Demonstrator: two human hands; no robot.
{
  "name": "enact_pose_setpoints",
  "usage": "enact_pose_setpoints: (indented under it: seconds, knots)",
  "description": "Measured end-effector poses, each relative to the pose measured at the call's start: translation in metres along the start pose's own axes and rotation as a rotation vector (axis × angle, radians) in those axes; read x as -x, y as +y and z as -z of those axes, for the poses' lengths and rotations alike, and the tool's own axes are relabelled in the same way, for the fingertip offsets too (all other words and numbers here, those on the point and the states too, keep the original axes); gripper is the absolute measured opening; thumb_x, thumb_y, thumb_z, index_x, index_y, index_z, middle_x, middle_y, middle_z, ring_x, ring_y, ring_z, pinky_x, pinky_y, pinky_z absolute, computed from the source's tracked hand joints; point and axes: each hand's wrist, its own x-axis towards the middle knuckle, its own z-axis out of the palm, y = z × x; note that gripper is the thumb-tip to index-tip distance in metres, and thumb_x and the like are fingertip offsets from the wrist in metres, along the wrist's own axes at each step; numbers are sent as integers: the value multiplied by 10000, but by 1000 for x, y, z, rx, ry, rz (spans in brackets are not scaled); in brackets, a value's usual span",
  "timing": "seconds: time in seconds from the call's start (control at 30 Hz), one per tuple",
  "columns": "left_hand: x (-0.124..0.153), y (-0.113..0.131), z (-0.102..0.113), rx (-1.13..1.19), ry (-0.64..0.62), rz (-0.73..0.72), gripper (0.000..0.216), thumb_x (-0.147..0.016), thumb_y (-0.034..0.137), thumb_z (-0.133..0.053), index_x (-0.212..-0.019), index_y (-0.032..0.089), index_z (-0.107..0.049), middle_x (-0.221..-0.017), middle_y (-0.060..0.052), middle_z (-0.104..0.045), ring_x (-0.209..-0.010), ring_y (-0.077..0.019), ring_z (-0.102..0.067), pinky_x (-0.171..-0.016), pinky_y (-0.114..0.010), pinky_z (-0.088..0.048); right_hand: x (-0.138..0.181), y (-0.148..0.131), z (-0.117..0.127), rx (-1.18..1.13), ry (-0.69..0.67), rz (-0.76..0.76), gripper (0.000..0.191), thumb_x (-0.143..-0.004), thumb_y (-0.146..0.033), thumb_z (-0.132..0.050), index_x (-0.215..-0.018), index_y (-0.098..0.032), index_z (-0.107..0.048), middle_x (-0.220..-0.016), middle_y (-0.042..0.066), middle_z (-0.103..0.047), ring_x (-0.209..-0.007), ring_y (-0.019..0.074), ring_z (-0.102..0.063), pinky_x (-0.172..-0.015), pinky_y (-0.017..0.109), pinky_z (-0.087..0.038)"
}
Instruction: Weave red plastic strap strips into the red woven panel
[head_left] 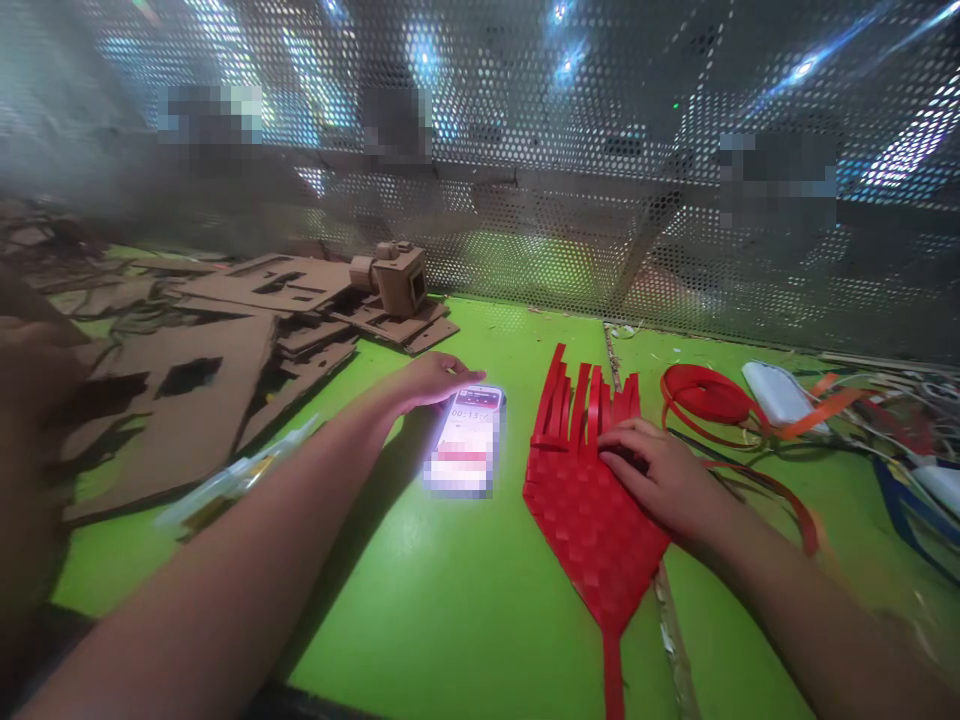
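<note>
A lit smartphone [466, 420] with a timer on its screen is over the green tabletop in front of me. My left hand [429, 380] grips it at the top left edge, partly behind it. To the right is a red woven piece [585, 510] of flat strips, pointed at the bottom with one long tail. Several loose red strip ends [579, 400] stand up along its far edge. My right hand [660, 480] lies over its right side, fingers bent onto the weave near the strip ends; the fingertips are partly hidden.
Cut cardboard sheets [180, 390] pile up at the left, with a small cardboard model [401, 280] on them. A red strip roll [705, 393], a white device [784, 395] and coloured strips lie right. A perforated metal screen [510, 200] rises behind; blurred people show beyond.
</note>
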Motion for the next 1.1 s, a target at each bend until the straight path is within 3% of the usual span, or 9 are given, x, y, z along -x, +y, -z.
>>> enact_pose_setpoints:
  seconds: [0.17, 0.33, 0.47, 0.57, 0.7, 0.83, 0.9, 1.0, 1.1]
  knots:
    - [32, 33, -15, -13, 278, -187, 295, -1008, 392, -518, -1120, 176, -685, -982, -110, -733, -839, -199, -670, -720, -315, -542, 0, 0, 2, 24, -10, -3, 232, -998, -232, -511, -1100, -211, -718, -1125, 95, -683, -1010, 234, -665, -910, 387, -516]
    - [94, 73, -68, -287, 71, -662, 278, -980, 325, -519, -1048, 196, -757, -1066, -113, -740, -933, -245, -685, -829, -404, -577, 0, 1, 4, -33, 0, 35, 270, -986, -163, -492, -1090, -226, -733, -1131, 88, -702, -1023, 230, -672, -947, 408, -523]
    - [118, 73, -108, -611, 18, -722, 397, -959, 341, -566, -1271, 140, -709, -1401, -199, -629, -1376, -404, -500, -1107, -573, -457, 0, -3, 5, -21, 10, 33, 229, -979, -182, -530, -1083, -211, -732, -1110, 97, -704, -999, 231, -669, -933, 407, -525]
    - [120, 67, -120, -730, -41, -717, 520, -887, 461, -672, -1306, 155, -704, -1479, -204, -566, -1444, -480, -397, -1140, -666, -398, 0, -6, 5, -13, 8, 37, 206, -972, -189, -548, -1091, -204, -715, -1093, 98, -695, -993, 231, -659, -914, 390, -523]
    - [119, 64, -120, -759, -35, -690, 658, -923, 452, -634, -1440, 49, -577, -1533, -268, -477, -1442, -487, -397, -1125, -644, -434, 1, -6, 4, -4, 5, 35, 178, -969, -187, -547, -1069, -206, -693, -1071, 93, -680, -988, 234, -647, -894, 382, -517]
    - [121, 66, -112, -738, -36, -706, 552, -955, 271, -582, -1462, 58, -537, -1542, -251, -477, -1438, -417, -440, -1111, -548, -484, 2, -5, 4, 20, 6, 51, 164, -966, -191, -558, -1052, -206, -697, -1065, 91, -677, -974, 231, -646, -887, 378, -518]
    - [119, 66, -105, -627, -38, -665, 505, -957, 238, -554, -1433, 69, -553, -1496, -252, -531, -1349, -385, -553, -1003, -483, -567, 3, -6, 5, 38, 11, 56, 162, -969, -199, -564, -1043, -212, -707, -1052, 88, -683, -964, 230, -649, -884, 379, -521]
    - [107, 65, -91, -432, -97, -511, 364, -927, 182, -538, -1264, 139, -670, -1162, -185, -747, -938, -286, -742, -708, -353, -608, 4, -8, 8, 68, 0, 63, 182, -981, -208, -558, -1050, -224, -725, -1056, 87, -692, -980, 235, -650, -901, 388, -520]
    - [86, 62, -76, -401, -163, -468, 320, -833, 100, -570, -1028, 242, -780, -866, -66, -776, -738, -215, -712, -646, -303, -541, 5, -11, 9, 82, -6, 60, 194, -977, -193, -560, -1047, -231, -738, -1056, 85, -704, -974, 236, -659, -898, 394, -525]
